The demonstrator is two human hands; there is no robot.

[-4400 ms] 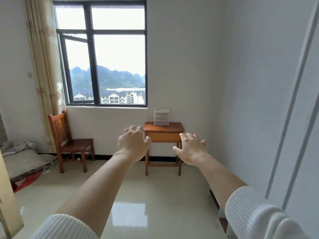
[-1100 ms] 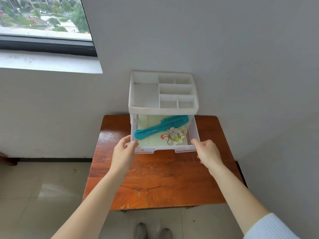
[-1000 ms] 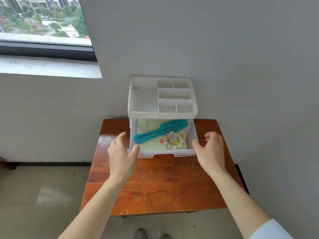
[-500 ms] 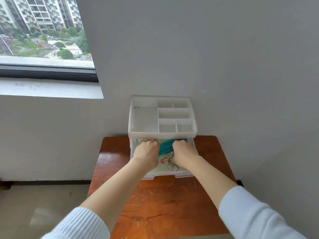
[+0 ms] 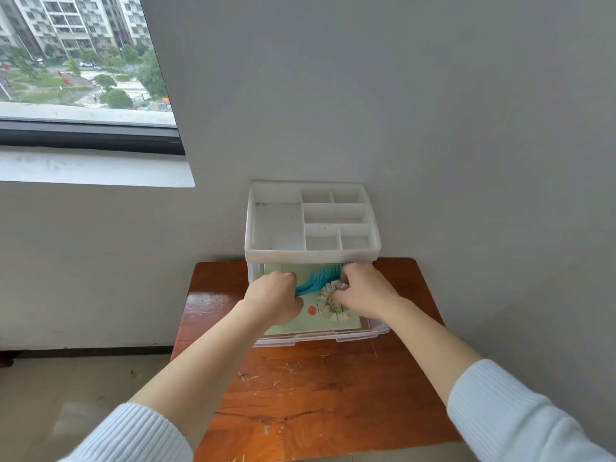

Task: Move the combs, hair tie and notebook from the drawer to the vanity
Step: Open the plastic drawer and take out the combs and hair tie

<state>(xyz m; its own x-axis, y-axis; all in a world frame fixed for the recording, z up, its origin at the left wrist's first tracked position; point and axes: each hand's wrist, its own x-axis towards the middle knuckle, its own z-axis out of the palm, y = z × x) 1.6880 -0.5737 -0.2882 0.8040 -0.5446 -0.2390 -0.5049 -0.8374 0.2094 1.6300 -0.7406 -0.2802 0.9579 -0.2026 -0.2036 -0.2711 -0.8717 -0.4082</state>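
Teal comb held by both hands in drawer.

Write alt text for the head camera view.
Both hands reach into an open clear plastic drawer on a wooden table: left hand grips a teal comb, right hand touches a white ruffled hair tie.

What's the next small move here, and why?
Probably lift the teal comb up out of the open drawer and set it on the bare wooden tabletop in front. The left hand is closed on its handle, the right hand is at its toothed end beside the hair tie, and the notebook lies underneath.
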